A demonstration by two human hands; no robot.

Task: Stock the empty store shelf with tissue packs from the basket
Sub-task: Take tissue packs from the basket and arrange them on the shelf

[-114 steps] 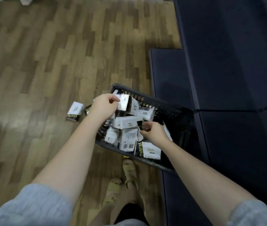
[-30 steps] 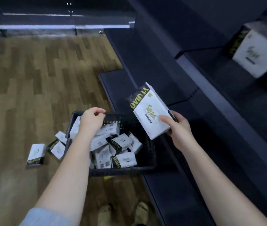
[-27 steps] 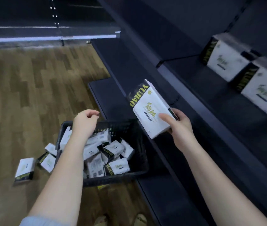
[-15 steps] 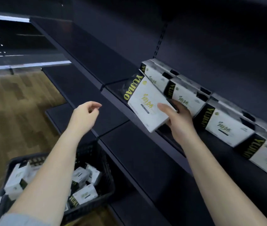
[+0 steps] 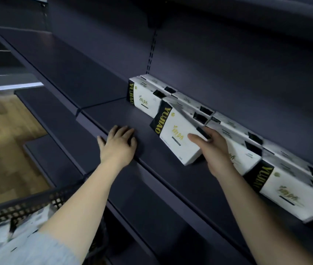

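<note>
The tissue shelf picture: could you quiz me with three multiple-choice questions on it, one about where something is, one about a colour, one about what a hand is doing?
1. Where does the left hand rest?
A. in the basket
B. flat on the shelf's front part
C. on a pack

2. What colour is the lettering on the black band of the held tissue pack?
A. red
B. blue
C. yellow

3. What is the right hand doing?
A. gripping a pack
B. hanging free
C. pushing the basket

Answers:
1 B: its fingers lie spread on the bare shelf, left of the packs.
2 C: the lettering on the black band is yellow.
3 A: thumb in front, fingers behind, it holds the pack tilted before the shelved row.
</note>
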